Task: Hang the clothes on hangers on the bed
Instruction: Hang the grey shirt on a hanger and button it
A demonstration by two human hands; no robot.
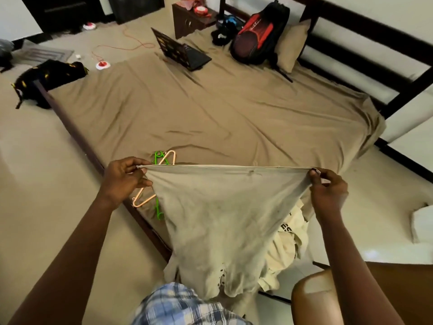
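Plaid shorts (182, 306) – left hand (124, 179), right hand (328, 191) pinch beige garment (222, 219) taut.

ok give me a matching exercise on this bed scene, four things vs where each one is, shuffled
1 garment
2 hangers
3 laptop
4 backpack

a open, on the far side of the bed
b by the pillow
c stretched between left hand and right hand
d near bed edge, partly behind the garment

Pairs: 1c, 2d, 3a, 4b

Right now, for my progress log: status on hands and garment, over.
Left hand, right hand each pinch a top corner of beige garment, held taut. No hanger in it yet. Hangers on bed, partly behind it.
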